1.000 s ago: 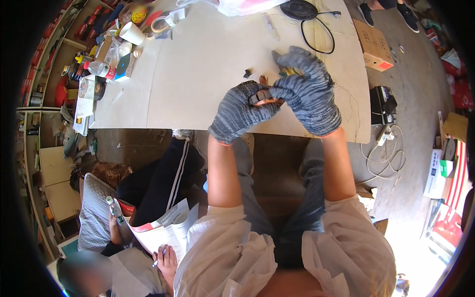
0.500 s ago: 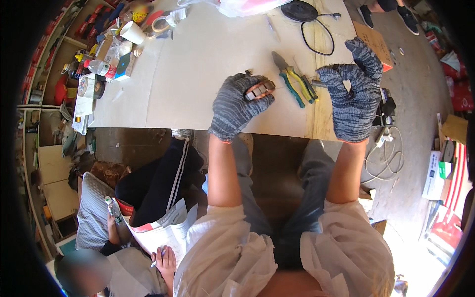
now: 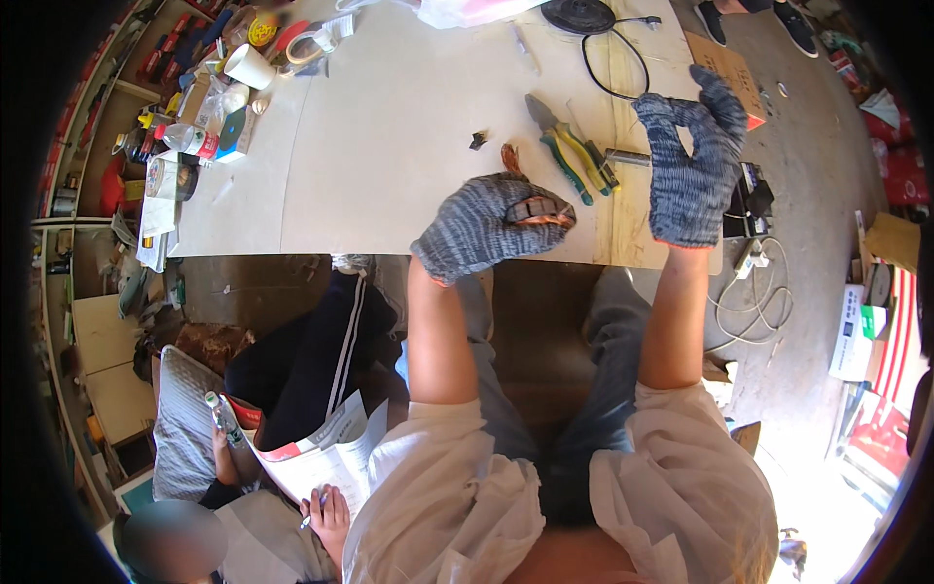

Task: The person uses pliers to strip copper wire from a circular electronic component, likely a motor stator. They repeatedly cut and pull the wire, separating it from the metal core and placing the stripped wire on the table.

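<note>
My left hand, in a grey knitted glove, is closed around a copper-wound metal core near the table's front edge. Metal segments face up between the fingers, and a reddish copper end sticks out past them. In a matching glove, my right hand is raised over the table's right side. Its thumb and a finger meet in a pinch; anything between them is too small to make out. Pliers with green and yellow handles lie between my hands. Close to the right hand is a short grey metal rod.
A small dark scrap lies beyond my left hand. A black coiled cord lies at the far right, near a cardboard box. Bottles, a white cup and tape crowd the left edge. Someone sits at lower left with papers.
My left hand has moved right and nearer to me with the copper-wound core, uncovering the dark scrap. My right hand has moved slightly farther away, still pinched. The view has shifted a little.
</note>
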Available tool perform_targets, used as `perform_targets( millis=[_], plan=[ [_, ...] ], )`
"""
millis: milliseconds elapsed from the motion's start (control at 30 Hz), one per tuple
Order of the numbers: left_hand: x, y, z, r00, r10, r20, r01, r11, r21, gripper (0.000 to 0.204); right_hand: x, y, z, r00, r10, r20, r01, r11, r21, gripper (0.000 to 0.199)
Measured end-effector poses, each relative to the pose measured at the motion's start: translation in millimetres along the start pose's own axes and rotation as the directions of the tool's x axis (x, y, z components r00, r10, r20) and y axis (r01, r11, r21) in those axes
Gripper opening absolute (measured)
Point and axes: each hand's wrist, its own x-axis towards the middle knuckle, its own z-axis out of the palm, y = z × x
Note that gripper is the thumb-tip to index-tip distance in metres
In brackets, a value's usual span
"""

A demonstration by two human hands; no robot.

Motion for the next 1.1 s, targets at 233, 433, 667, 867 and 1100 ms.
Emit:
perform_targets(
  millis=[233, 433, 667, 867, 1100],
  plan=[
    [-15.4, 0.5, -26.4, 0.869, -0.396, -0.298, 0.457, 0.872, 0.173, 0.033, 14.1, 33.3, -16.9, 0.853, 0.519, 0.048, -0.471, 0.727, 0.501, 0.025],
    [-24.2, -5.4, -28.1, 0.778, -0.525, -0.346, 0.605, 0.774, 0.187, 0.041, 5.1, -6.2, -13.9, 0.877, 0.472, -0.095, -0.382, 0.803, 0.457, 0.024],
    [-14.0, -5.2, -19.8, 0.785, -0.554, -0.279, 0.607, 0.779, 0.161, 0.037, -35.5, -17.0, 42.5, 0.705, -0.256, 0.661, 0.252, 0.962, 0.104, 0.032],
    [-11.6, 2.2, -17.5, 0.806, -0.538, -0.247, 0.577, 0.807, 0.125, 0.041, -34.1, -6.2, 50.7, 0.652, -0.347, 0.674, 0.441, 0.897, 0.035, 0.019],
    [-5.3, 11.6, -15.7, 0.974, -0.145, -0.172, 0.176, 0.967, 0.185, 0.034, -26.6, 11.6, 54.9, 0.873, -0.280, 0.398, 0.337, 0.938, -0.078, 0.013]
  ],
)
